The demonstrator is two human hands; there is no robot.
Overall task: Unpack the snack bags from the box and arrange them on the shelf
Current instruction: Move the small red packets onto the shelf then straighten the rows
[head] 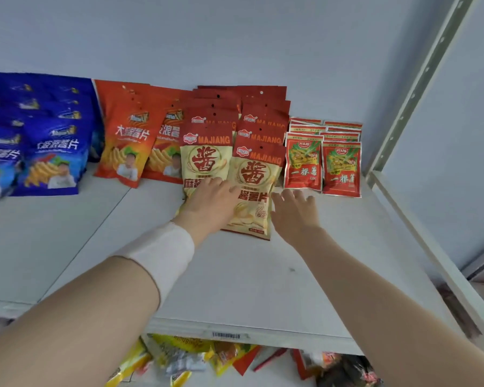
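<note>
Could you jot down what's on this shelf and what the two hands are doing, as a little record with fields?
surface: white shelf
row, left to right: blue bags, orange bags, MAJIANG bags, small red packets
left hand: fingers straight, resting on the front MAJIANG bags
right hand: open beside those bags; contact unclear
below: jumbled packets, blurred

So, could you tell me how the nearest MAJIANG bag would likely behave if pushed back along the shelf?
The nearest MAJIANG bag looks puffy and glossy, so it is probably light and apt to slide on the smooth shelf. It leans on the bags behind, so it may flop or buckle rather than stay stiff.
</note>
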